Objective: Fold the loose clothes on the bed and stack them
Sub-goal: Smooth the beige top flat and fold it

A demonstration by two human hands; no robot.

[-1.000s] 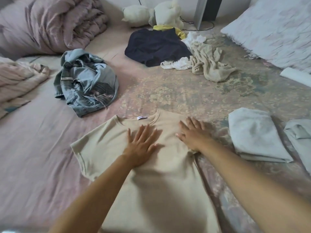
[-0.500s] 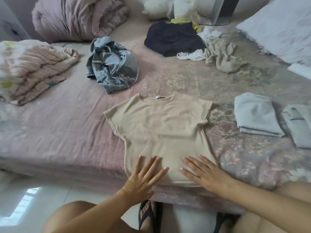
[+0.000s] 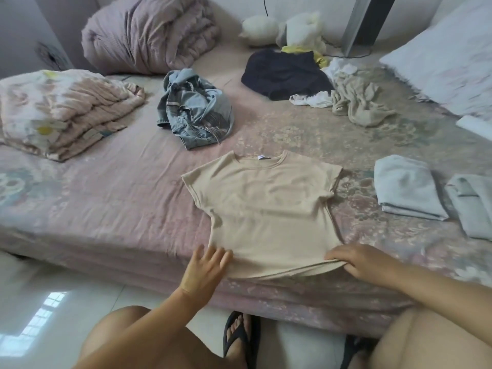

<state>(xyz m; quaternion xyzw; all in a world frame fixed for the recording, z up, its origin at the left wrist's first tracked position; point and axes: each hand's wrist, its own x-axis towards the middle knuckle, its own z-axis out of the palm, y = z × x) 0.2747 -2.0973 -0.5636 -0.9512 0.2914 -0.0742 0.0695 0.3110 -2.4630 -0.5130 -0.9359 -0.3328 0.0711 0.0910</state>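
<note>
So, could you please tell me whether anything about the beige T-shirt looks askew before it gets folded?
Mostly flat, but the beige T-shirt has its right-side sleeve tucked under and puckered, unlike the other sleeve, which lies spread. The right hand pinches the hem corner; the left hand rests open at the other.
</note>
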